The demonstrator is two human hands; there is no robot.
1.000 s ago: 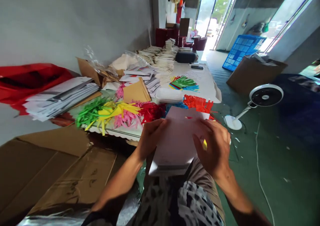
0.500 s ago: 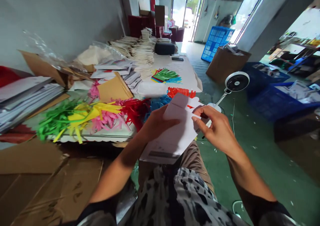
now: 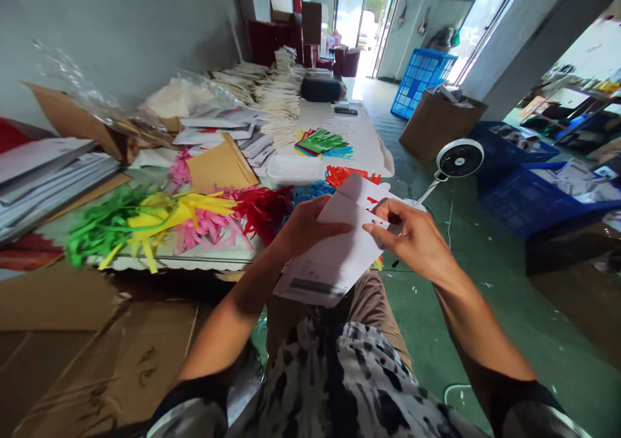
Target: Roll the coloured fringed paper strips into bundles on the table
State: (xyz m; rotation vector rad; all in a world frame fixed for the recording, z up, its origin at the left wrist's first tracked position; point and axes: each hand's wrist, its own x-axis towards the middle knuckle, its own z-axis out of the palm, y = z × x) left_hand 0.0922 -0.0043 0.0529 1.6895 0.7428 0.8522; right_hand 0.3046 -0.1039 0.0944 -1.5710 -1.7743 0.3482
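In front of my lap I hold a white card sleeve (image 3: 334, 247) with a folded upper flap and a grey printed bar near its lower end. It tilts up to the right. My left hand (image 3: 313, 226) grips its left side, thumb flat on the face and fingers mostly hidden behind. My right hand (image 3: 405, 231) pinches the right edge near the fold, thumb in front. Small bits of red show by the right fingertips; what they belong to is unclear. Just beyond the sleeve lies red fringed paper (image 3: 352, 176) on the table's near edge.
Green streamers (image 3: 99, 224), yellow streamers (image 3: 182, 211) and dark red streamers (image 3: 264, 210) lie along the table to the left. Farther back are a brown envelope (image 3: 226, 166), a clear tray (image 3: 295, 168) and a fringed bundle (image 3: 323, 142). A white fan (image 3: 460, 160) stands to the right.
My right thumb and fingers have shifted slightly left over the sleeve's edge. The sleeve's lower end has come up a little. My left hand keeps its grip.
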